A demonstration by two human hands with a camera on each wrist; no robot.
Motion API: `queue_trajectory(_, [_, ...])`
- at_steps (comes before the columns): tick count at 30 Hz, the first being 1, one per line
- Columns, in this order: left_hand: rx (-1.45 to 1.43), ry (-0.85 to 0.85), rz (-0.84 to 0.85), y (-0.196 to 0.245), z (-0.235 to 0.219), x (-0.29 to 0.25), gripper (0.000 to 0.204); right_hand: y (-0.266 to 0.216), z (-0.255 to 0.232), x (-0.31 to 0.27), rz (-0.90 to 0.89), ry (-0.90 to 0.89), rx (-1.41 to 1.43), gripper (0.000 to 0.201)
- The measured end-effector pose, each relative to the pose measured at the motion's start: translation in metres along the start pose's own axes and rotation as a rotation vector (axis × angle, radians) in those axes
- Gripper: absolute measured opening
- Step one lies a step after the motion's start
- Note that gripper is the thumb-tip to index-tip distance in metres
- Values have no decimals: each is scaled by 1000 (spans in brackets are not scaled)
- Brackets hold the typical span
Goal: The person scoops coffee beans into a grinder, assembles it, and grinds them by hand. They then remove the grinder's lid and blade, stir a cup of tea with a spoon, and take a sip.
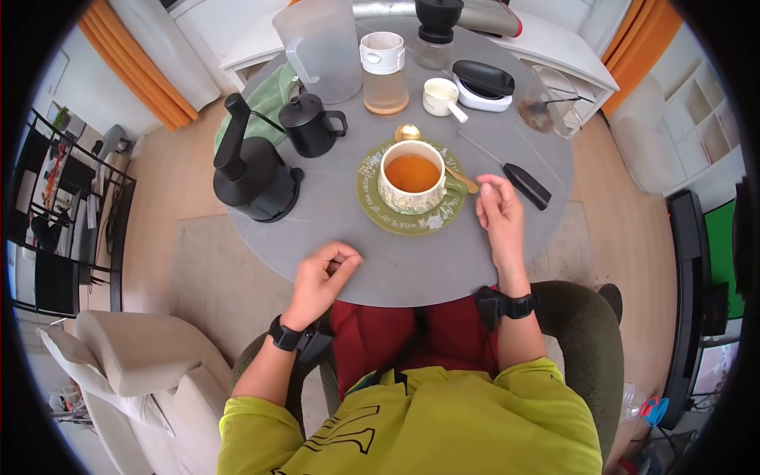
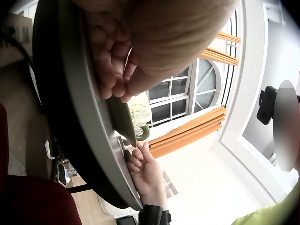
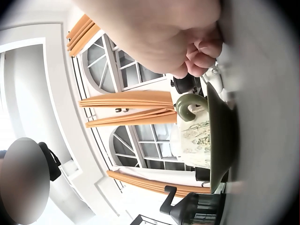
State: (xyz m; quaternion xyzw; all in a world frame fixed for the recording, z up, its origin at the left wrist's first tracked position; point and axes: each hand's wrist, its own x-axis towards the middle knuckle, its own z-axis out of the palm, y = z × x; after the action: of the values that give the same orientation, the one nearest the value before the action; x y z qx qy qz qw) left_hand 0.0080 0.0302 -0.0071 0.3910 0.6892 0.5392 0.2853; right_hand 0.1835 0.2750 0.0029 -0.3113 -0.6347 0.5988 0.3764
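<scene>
A patterned cup [image 1: 412, 178] of amber liquid stands on a green saucer [image 1: 384, 214], its green handle [image 3: 187, 107] toward the right hand. A gold spoon [image 1: 408, 133] lies by the cup, partly hidden behind it. The left hand [image 1: 321, 277] rests at the near table edge, fingers loosely curled, holding nothing. Just right of the saucer lies the right hand [image 1: 501, 222], fingers loosely bent and empty, close to the spoon's handle. In the left wrist view the left hand [image 2: 126, 51] is in front of the saucer [image 2: 123, 119]; the right wrist view shows the right hand [image 3: 173, 37] beside the cup.
A black grinder [image 1: 253, 178], black pot [image 1: 310, 127] and green cloth [image 1: 273, 103] stand at the left. Behind are a pitcher [image 1: 324, 55], a glass bottle [image 1: 385, 79] and a small white cup [image 1: 441, 99]. A black-handled whisk or thermometer [image 1: 528, 186] and a tipped glass [image 1: 538, 115] lie right.
</scene>
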Motion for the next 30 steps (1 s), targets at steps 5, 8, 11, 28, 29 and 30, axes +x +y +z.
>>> queue_trajectory(5, [22, 31, -80, 5, 1, -1, 8, 3, -1, 2, -7, -41, -75, 26])
queue_trajectory(8, [43, -1, -35, 4, -1, 2, 9, 6, -2, 2, -9, -54, -119, 28])
queue_trajectory(11, [-21, -57, -60, -1, -5, 4, 12, 12, -1, 5, -23, -49, -133, 27])
queue_trajectory(28, [-68, -46, -33, -2, -4, 7, 15, 13, 0, 11, -3, -63, -331, 26])
queue_trajectory(29, [-78, -44, -44, -1, -4, 6, 15, 13, 1, 11, 6, -51, -300, 25])
queue_trajectory(30, [-81, -40, -43, -1, -5, 6, 15, 13, 1, 12, 15, -40, -269, 24])
